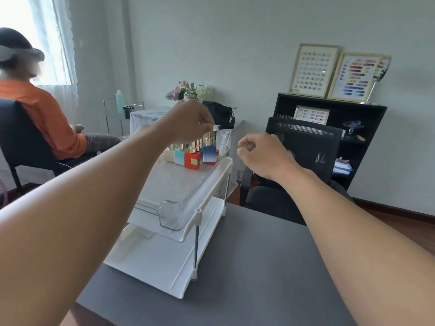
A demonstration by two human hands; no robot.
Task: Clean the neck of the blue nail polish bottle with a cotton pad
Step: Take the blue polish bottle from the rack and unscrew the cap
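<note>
The blue nail polish bottle (pixel 209 153), blue fading to white with a gold cap, hangs just above the far end of a clear tray (pixel 179 203) on top of a white two-tier rack. My left hand (pixel 190 121) pinches its gold cap from above. Beside it stand a red bottle (pixel 193 158), a teal bottle (pixel 179 156) and several more gold-capped bottles. My right hand (pixel 261 154) hovers to the right of the tray, fingers curled loosely with nothing in them. No cotton pad is in view.
The rack (pixel 164 262) stands on a grey table (pixel 247 278). A black office chair (pixel 303 147) and a black shelf (pixel 367 128) with framed colour charts stand behind. A person in an orange top (pixel 40 118) sits at the left. Flowers (pixel 190 90) and a black bag (pixel 220 112) lie on a far table.
</note>
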